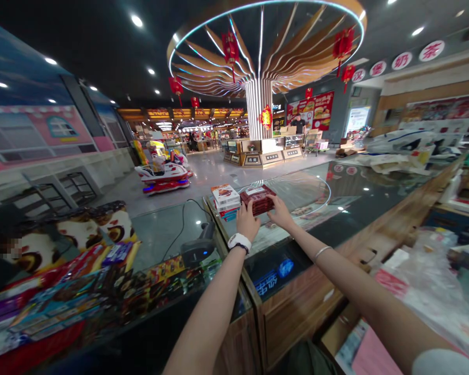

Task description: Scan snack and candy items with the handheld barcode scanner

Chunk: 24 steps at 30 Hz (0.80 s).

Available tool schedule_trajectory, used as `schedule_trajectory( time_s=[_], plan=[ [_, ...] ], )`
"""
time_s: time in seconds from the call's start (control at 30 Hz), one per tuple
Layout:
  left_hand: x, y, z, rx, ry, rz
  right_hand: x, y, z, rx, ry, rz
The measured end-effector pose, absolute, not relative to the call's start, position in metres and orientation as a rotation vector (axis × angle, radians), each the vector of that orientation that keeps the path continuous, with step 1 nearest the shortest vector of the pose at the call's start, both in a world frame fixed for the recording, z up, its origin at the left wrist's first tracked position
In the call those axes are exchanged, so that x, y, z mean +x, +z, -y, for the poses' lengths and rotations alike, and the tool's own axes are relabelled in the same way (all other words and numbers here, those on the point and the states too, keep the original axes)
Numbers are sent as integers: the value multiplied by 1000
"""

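Note:
A stack of dark red flat packets [258, 197] sits on the glass counter [316, 198], pressed between both my hands. At its near left corner, my left hand [248, 223] curls its fingers and thumb against the packets. My right hand [280, 212] grips the stack's right end. Touching or nearly touching its left side is a pile of small boxes [224, 194], with a white and orange one on top and red and blue ones below. What is printed on the packets is too small to read.
A black barcode scanner [198, 245] with a cable lies left of my left wrist. Bagged snacks and colourful bars [62, 291] cover the left counter. Clear plastic bags [426, 276] fill the lower right. White crumpled packaging [404, 148] rests on the far right counter.

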State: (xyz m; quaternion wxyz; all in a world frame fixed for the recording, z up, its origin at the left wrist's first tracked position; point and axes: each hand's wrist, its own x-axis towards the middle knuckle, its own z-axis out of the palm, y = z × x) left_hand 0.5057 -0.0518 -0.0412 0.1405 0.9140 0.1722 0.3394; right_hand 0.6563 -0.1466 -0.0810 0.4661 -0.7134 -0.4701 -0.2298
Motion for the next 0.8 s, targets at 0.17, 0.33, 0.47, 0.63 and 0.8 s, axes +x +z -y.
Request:
schedule_trajectory(
  time_s=[0.17,0.33,0.47,0.63,0.8],
  plan=[
    [506,-41,52,2572,1035,-428,654,-76,152,-1774,-548,1150],
    [502,-38,53,2490,1091,-357,646,-69,156,-1744,-556,1119],
    [496,-32,57,2438,1153,-353,637,-59,162,-1697,-585,1065],
    [487,-22,70,2411,1179,-345,620,-48,174,-1625,-620,955],
    [466,-12,80,2416,1199,-315,596,-37,189,-1520,-578,902]
  ],
)
